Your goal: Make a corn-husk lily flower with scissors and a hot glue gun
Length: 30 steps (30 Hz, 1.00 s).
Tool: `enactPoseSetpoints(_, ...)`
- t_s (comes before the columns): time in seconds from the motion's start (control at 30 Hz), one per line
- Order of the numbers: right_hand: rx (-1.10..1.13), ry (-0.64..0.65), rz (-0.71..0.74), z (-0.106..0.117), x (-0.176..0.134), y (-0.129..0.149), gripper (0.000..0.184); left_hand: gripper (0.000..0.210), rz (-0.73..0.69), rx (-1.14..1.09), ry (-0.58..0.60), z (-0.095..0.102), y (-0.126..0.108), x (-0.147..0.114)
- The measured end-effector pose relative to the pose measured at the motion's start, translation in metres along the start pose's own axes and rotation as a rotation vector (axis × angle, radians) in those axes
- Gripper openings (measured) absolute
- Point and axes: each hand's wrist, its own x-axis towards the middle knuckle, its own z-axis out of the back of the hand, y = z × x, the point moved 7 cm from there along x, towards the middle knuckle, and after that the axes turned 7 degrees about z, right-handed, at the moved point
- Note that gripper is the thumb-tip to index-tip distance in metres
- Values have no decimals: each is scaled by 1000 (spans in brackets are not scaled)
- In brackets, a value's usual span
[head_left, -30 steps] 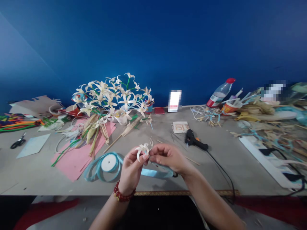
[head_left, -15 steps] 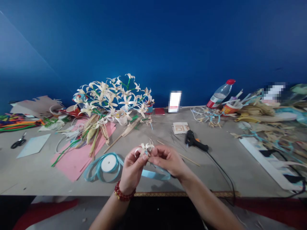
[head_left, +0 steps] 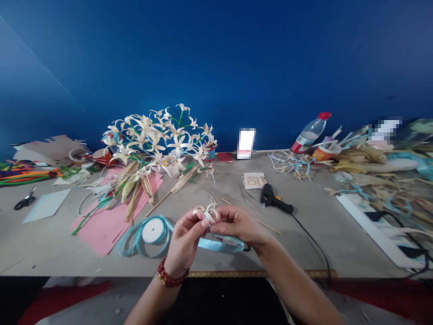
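Between my two hands, just above the table's front half, is a small cream flower (head_left: 207, 212) with curled petals. My left hand (head_left: 190, 232) pinches its base between thumb and fingers; a red bead bracelet circles that wrist. From the other side my right hand (head_left: 235, 225) is closed at the same base, its fingertips partly hidden. Light blue ribbon (head_left: 218, 245) trails beneath both hands; whether the right fingers grip it too is hidden. Left of my hands lies a ribbon spool (head_left: 153, 230) with loose blue loops around it.
Behind stands a bunch of cream flowers (head_left: 177, 142) on green stems. A black glue gun (head_left: 275, 199) lies to the right, its cord running forward. Further right are a white power strip (head_left: 368, 232) and a tilted bottle (head_left: 310, 133). Pink paper (head_left: 101, 230) and scissors (head_left: 25, 200) lie left.
The flower has turned between my fingers, so its petals now look more bunched and upright. My right hand and the ribbon under it have shifted slightly right.
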Motion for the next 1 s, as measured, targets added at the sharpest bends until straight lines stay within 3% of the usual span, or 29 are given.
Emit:
enactPoseSetpoints(0.4, -2, -28, 107, -7, 0, 4, 39, 15, 50, -68, -51, 0, 4, 2)
enactPoseSetpoints(0.7, -357, -178, 164, 0, -9, 9, 36, 17, -30, 13, -140, 12, 4, -2)
enactPoseSetpoints(1.0, -344, -169, 135, 0, -8, 11, 36, 18, 37, 55, -139, 10, 1, -3)
